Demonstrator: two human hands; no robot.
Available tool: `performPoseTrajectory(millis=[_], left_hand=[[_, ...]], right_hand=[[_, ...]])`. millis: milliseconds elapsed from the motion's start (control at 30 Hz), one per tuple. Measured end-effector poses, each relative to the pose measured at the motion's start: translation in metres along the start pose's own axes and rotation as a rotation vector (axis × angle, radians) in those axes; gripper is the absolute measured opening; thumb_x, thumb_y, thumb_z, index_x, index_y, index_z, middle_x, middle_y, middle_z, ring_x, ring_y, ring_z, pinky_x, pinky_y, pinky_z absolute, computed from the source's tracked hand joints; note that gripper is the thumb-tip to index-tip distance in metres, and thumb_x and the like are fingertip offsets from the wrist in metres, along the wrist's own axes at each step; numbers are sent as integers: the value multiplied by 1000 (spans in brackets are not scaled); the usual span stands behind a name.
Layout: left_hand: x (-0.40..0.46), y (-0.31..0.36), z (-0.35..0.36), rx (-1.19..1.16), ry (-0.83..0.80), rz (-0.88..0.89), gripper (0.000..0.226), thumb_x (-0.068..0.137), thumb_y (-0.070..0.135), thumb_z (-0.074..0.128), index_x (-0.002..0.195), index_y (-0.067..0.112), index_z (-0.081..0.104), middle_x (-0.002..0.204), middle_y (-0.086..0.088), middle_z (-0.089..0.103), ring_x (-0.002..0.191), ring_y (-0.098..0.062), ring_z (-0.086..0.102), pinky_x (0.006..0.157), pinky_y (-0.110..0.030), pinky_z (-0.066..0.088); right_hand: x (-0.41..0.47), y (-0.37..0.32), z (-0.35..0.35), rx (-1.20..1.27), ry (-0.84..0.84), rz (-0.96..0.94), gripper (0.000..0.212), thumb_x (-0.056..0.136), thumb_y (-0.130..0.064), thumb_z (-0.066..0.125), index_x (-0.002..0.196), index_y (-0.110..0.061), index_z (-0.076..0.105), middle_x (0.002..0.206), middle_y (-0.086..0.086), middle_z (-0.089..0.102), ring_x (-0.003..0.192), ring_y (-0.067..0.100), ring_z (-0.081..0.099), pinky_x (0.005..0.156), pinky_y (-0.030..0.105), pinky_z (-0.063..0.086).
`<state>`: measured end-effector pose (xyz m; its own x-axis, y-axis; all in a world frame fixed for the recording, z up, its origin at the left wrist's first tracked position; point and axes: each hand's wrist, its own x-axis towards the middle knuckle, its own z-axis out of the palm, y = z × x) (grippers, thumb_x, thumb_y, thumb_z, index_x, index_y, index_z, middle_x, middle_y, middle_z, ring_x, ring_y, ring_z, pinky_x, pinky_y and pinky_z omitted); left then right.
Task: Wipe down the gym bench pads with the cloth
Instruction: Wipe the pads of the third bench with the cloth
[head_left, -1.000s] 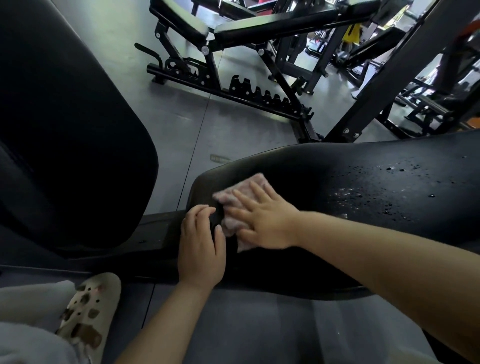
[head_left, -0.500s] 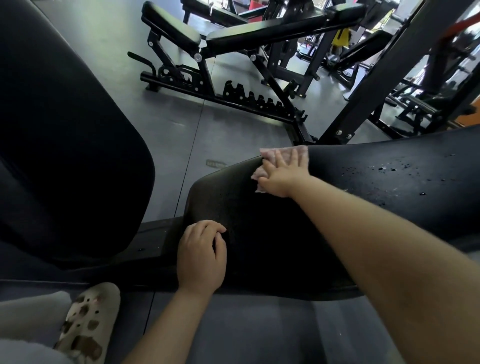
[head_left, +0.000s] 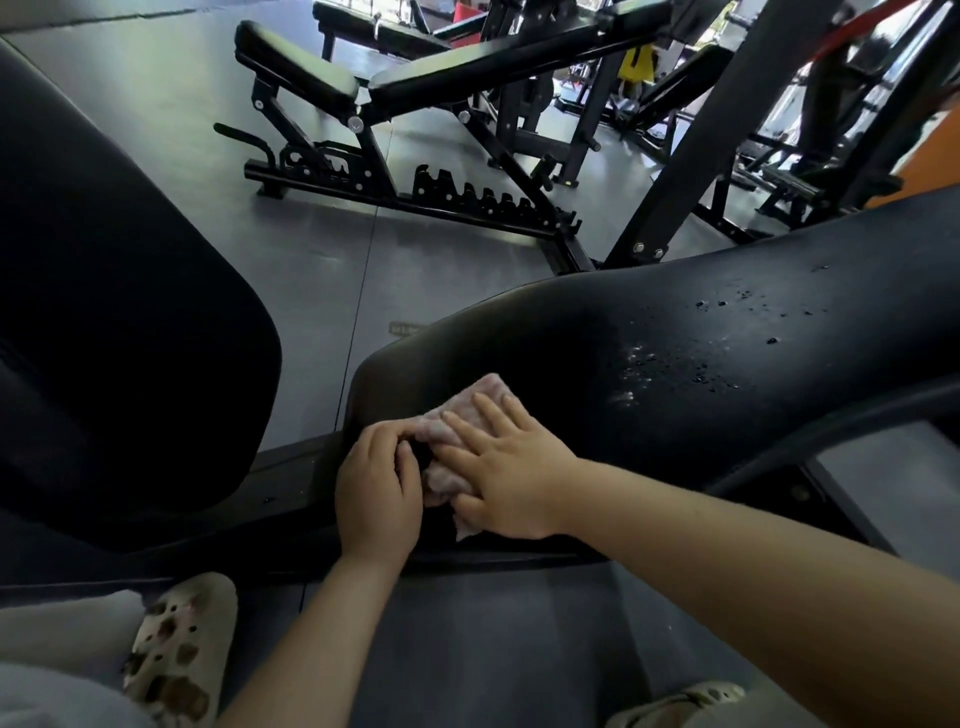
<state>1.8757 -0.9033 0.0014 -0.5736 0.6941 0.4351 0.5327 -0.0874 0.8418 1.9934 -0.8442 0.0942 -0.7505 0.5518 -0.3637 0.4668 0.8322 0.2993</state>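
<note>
right hand (head_left: 511, 480): palm down on the cloth (head_left: 457, 441), fingers straight and spread, pointing far-left. Grip released, pressing flat, nothing clenched.
left hand (head_left: 378, 486): just left of the right hand, on the near-left end of the pad. Fingers curled down at the pad edge, fingertips touching the cloth's left edge. Cannot tell whether the grip actually pinches cloth or only hooks the pad edge.
cloth: pinkish, crumpled, lying on the near-left end of the bench pad (head_left: 649, 364). Mostly under the right palm; a corner sticks out far of the fingertips, another bit shows near the thumb.
bench pad: black, long, runs from near-left to far-right. Narrow rounded end sits at the hands.
droplets (head_left: 675, 364): scattered wet spots on the pad, right of the cloth, well apart from both hands; more specks farther right.
second pad (head_left: 130, 312): large black cushion on the left, separate from the wiped one, floor showing in the gap between them.
frame (head_left: 291, 478): black metal rail under both pads, crossing near the left hand.
floor (head_left: 322, 270): grey rubber tiles, seam line running far to near.
adjustable bench (head_left: 415, 104): far side, black, inclined back, notched rail at its base.
footwear: pale perforated clog (head_left: 179, 654) near-left; part of another near-right at the lower edge.
background: more black gym frames far-right, detail too dim to read.
</note>
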Motion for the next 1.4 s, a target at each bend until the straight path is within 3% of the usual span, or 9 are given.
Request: performPoseTrajectory(millis=[100, 267, 500, 600, 733, 900, 1067, 1200, 1400], left_hand=[[-2, 13, 5, -17, 18, 1, 36, 87, 25, 30, 96, 10, 62, 96, 3, 59, 90, -10, 51, 79, -24, 38], [-1, 44, 22, 5, -55, 119, 30, 88, 20, 37, 99, 8, 62, 98, -3, 63, 91, -5, 48, 80, -18, 36], [-1, 61, 40, 155, -225, 115, 17, 89, 8, 54, 98, 12, 66, 103, -2, 63, 97, -20, 55, 83, -29, 40], [2, 64, 43, 225, -255, 108, 17, 86, 11, 57, 100, 14, 67, 104, -3, 63, 100, -24, 56, 86, -36, 42], [7, 75, 45, 252, -287, 102, 20, 88, 16, 56, 106, 15, 65, 112, -2, 60, 107, -23, 52, 91, -36, 39], [16, 87, 47, 230, -363, 105, 32, 94, 24, 49, 125, 19, 56, 132, 1, 51, 125, -17, 41, 104, -33, 31], [37, 85, 41, 296, -665, 179, 49, 92, 43, 50, 137, 24, 43, 143, 7, 38, 131, -14, 35, 106, -32, 31], [57, 80, 28, 283, -1008, 129, 79, 82, 58, 57, 147, 25, 27, 155, 6, 17, 142, -16, 16, 116, -34, 21], [44, 84, 35, 429, -964, 166, 98, 71, 70, 57, 148, 28, 12, 154, 4, 5, 142, -21, 6, 114, -41, 14]], right_hand=[[-32, 6, 11, -25, 69, 17, 81, 78, -56, 0, 152, -26, 13, 160, 5, 6, 145, 38, -1, 116, 50, -5], [-75, 39, 26, -21, 259, 191, 57, 84, -47, 35, 127, -21, 61, 131, 5, 59, 121, 40, 53, 106, 49, 33], [-93, 65, 16, 58, 304, 742, 81, 75, -53, -2, 148, -33, 28, 158, -1, 18, 145, 33, 8, 112, 45, -8], [-81, 39, 21, 62, 293, 630, 78, 79, -55, 3, 147, -28, 32, 156, 4, 23, 144, 37, 12, 112, 48, -6], [-98, 59, 24, 18, 282, 406, 61, 86, -54, 26, 134, -29, 53, 142, 5, 49, 133, 39, 40, 112, 49, 25], [-101, 125, 8, 104, 208, 774, 65, 91, -56, 7, 151, -34, 7, 160, -1, 2, 146, 31, -5, 117, 45, -6], [-71, 78, 11, 71, 188, 630, 66, 91, -52, 7, 152, -28, 8, 160, 5, -2, 144, 37, -10, 114, 52, -13], [-90, 76, 17, 9, 252, 359, 73, 81, -57, 12, 143, -30, 39, 153, 4, 33, 140, 41, 23, 115, 51, 11], [-57, 157, -2, 106, 133, 767, 62, 94, -56, 15, 152, -34, 6, 160, 2, -4, 144, 38, -11, 115, 51, -12]])
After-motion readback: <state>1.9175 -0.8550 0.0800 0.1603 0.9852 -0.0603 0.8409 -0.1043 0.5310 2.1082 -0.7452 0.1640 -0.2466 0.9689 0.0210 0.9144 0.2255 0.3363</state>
